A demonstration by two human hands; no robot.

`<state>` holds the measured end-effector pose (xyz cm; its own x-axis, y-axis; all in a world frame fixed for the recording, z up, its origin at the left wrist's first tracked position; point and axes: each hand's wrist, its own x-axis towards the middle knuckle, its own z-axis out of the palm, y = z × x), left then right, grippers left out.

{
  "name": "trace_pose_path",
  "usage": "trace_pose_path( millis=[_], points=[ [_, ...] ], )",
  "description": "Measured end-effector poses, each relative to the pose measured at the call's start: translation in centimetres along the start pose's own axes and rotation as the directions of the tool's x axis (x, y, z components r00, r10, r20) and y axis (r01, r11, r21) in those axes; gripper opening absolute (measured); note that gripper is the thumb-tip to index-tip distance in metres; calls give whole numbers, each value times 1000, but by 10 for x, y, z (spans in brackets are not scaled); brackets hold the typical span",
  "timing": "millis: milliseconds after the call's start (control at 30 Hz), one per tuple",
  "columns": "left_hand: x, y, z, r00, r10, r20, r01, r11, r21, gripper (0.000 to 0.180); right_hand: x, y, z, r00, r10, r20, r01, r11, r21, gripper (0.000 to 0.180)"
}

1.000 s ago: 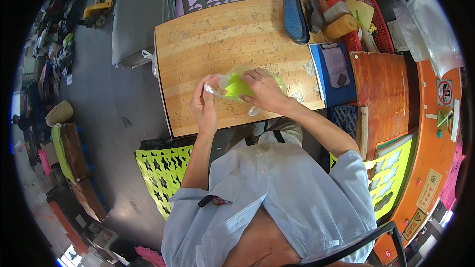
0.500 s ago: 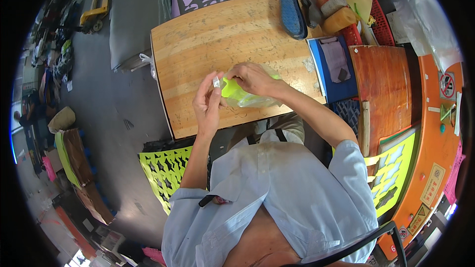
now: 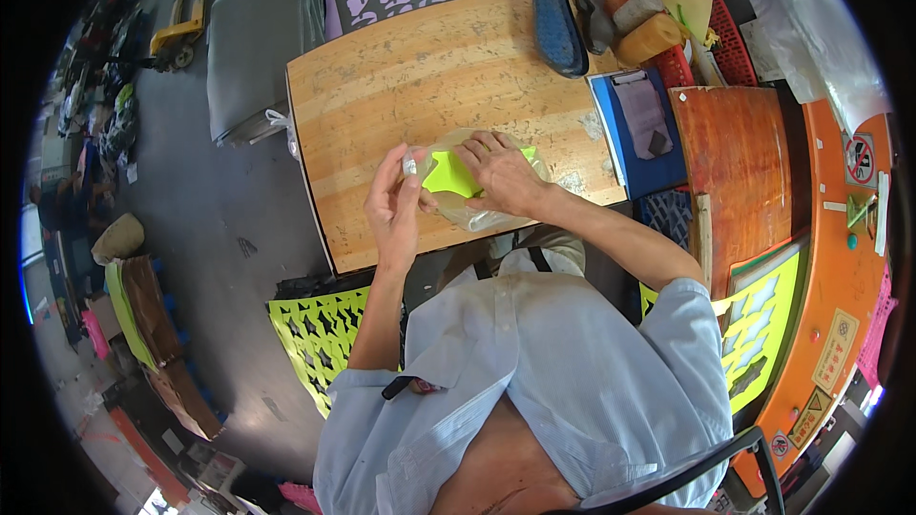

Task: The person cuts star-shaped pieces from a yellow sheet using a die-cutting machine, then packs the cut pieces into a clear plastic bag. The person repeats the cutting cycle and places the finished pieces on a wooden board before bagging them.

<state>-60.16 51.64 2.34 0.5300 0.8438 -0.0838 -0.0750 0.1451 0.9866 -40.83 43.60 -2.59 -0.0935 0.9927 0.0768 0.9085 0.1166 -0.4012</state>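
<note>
My right hand [image 3: 506, 176] lies with its fingers stretched over a bright yellow-green sheet piece [image 3: 444, 175] with pointed, star-like corners. This piece is in or on a clear plastic bag [image 3: 489, 220] near the table's front edge; which of the two is hard to tell. Just left of it, my left hand [image 3: 393, 200] is raised with thumb and fingers closed around a small white, shiny thing [image 3: 410, 164], too small to make out. Part of the yellow-green piece is hidden beneath my right hand.
The wooden table [image 3: 382, 86] carries a blue insole-like pad [image 3: 560, 24] at its far right. Beside it stand a red basket [image 3: 716, 10] and a blue clipboard [image 3: 658, 148]. Cut-out yellow-green sheets [image 3: 320, 334] lie below the left edge. An orange surface [image 3: 830, 257] curves along the right.
My right hand has gone from pinching at the bag to lying flat with fingers spread on the yellow-green piece, which shows more. My left hand has barely moved.
</note>
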Motion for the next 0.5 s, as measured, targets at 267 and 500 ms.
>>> trace_pose_path(
  millis=[267, 500],
  points=[
    [-9, 0, 5, 1000, -25, -1, 25, 999, -21, 50, -49, -12, -48, 975, 211, -75, -188, 952, 243, 75],
    [-18, -4, 12, 999, -22, -26, 22, 1000, 11, 51, -90, -41, -26, 987, 131, -93, -133, 991, -26, 45]
  ],
)
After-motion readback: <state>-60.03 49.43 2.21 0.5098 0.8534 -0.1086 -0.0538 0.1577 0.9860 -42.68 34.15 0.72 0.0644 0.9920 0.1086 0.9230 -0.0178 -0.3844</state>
